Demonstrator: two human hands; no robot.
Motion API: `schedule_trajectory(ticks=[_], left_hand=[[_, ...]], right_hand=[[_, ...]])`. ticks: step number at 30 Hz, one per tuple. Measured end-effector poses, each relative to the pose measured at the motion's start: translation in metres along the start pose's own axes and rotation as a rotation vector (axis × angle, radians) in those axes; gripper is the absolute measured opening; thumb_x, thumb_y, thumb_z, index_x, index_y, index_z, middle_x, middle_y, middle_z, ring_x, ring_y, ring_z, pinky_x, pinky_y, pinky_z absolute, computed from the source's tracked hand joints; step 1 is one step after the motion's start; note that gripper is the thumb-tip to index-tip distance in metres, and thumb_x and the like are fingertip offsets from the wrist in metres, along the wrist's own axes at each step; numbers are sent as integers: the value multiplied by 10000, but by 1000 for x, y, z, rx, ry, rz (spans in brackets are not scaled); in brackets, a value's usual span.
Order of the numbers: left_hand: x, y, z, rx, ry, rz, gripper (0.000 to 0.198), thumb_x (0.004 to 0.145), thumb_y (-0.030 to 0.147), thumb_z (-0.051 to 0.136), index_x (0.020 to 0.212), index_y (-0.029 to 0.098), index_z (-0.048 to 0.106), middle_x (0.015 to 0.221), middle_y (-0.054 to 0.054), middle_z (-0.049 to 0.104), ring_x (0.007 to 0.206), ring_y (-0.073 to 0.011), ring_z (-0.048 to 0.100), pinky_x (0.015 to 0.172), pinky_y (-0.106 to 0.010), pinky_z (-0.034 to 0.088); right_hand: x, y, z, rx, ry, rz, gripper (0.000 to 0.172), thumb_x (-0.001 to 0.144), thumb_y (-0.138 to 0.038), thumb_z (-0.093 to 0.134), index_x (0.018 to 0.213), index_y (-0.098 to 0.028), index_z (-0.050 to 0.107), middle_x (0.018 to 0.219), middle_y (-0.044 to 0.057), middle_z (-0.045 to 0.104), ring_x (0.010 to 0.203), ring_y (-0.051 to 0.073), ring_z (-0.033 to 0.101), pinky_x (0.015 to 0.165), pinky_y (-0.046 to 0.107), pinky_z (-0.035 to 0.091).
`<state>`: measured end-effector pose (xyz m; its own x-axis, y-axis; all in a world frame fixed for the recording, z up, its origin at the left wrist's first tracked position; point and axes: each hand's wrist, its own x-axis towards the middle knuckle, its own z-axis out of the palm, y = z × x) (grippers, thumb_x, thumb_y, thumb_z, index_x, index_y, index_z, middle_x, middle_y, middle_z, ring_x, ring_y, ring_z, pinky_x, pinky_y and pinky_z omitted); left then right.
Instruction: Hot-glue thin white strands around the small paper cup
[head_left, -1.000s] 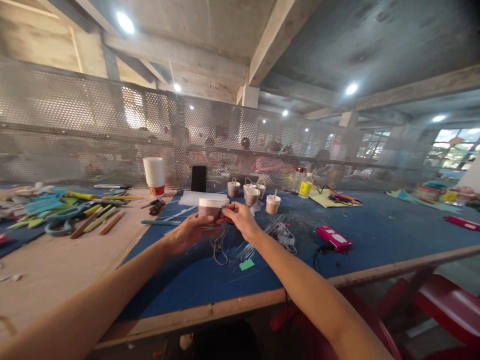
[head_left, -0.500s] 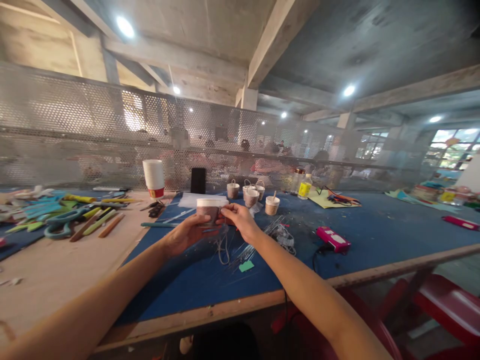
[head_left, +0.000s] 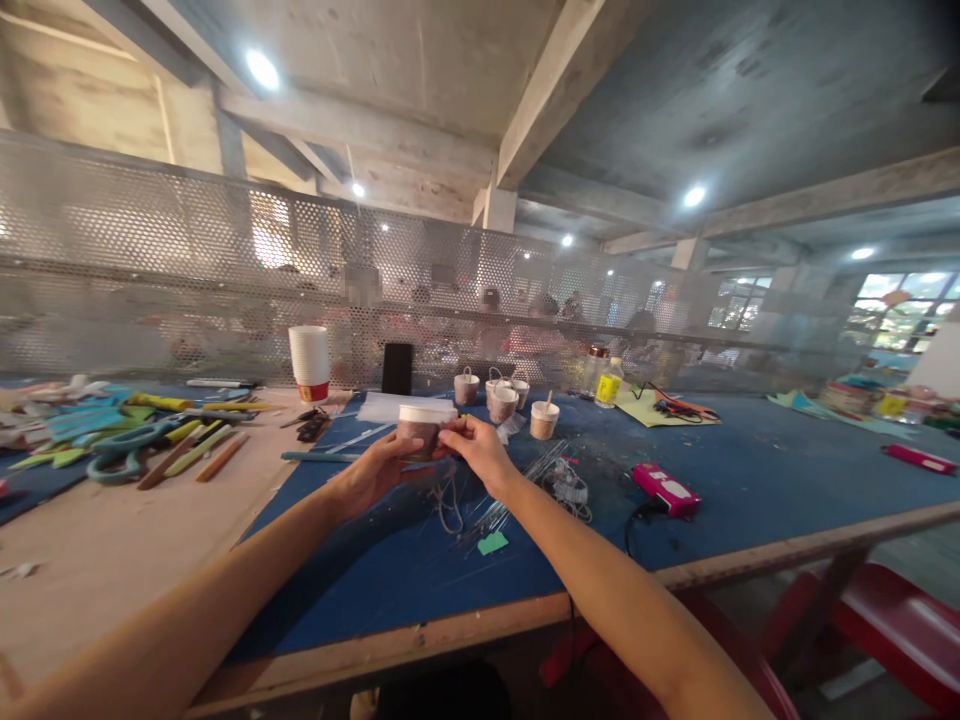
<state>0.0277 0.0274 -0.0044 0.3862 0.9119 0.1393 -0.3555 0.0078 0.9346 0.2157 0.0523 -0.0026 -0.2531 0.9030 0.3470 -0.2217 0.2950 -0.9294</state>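
A paper cup (head_left: 418, 428) with a white rim and a brown-grey wrap is held up over the blue table top. My left hand (head_left: 379, 468) is closed round its left side and base, thumb on the wrap. At the cup's right side, the fingers of my right hand (head_left: 474, 452) are pinched together against the wrap; anything small between them is hidden. Beneath the hands lies a loop of grey cord (head_left: 448, 502). Several small wrapped cups, some with cord handles, stand beyond, among them a cup (head_left: 502, 403) and a cup with a stick (head_left: 544, 420).
Left are a stack of white paper cups (head_left: 309, 355), blue-handled scissors (head_left: 124, 455) and a dark phone (head_left: 397, 368). Right are a tangle of grey cord (head_left: 568, 487), a pink device (head_left: 666, 490) with a black cable and a yellow-labelled bottle (head_left: 609, 383). A perforated metal screen (head_left: 450, 290) stands behind.
The cup has turned or shifted slightly to the right in my left hand. My right fingers stay at its side. The camera view has tilted up a little.
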Motion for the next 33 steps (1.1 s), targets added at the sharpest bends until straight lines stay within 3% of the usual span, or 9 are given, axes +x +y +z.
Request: schedule_trajectory(ticks=[15, 33], left_hand=[[-2, 4, 6, -3, 26, 0, 362, 845, 248, 699, 1197, 163, 699, 1158, -132, 760, 1099, -293, 693, 958, -420, 519], [2, -1, -1, -59, 28, -34, 294, 875, 218, 632, 1143, 124, 707, 1053, -155, 779, 1004, -288, 727, 914, -400, 549]], right_hand=[[1, 0, 1, -53, 9, -12, 268, 691, -375, 792, 792, -201, 615, 694, -20, 695, 629, 175, 694, 737, 321, 561], [-2, -1, 3, -194, 17, -80, 252, 741, -407, 773, 802, -215, 621, 718, -3, 691, 669, 183, 693, 735, 323, 563]])
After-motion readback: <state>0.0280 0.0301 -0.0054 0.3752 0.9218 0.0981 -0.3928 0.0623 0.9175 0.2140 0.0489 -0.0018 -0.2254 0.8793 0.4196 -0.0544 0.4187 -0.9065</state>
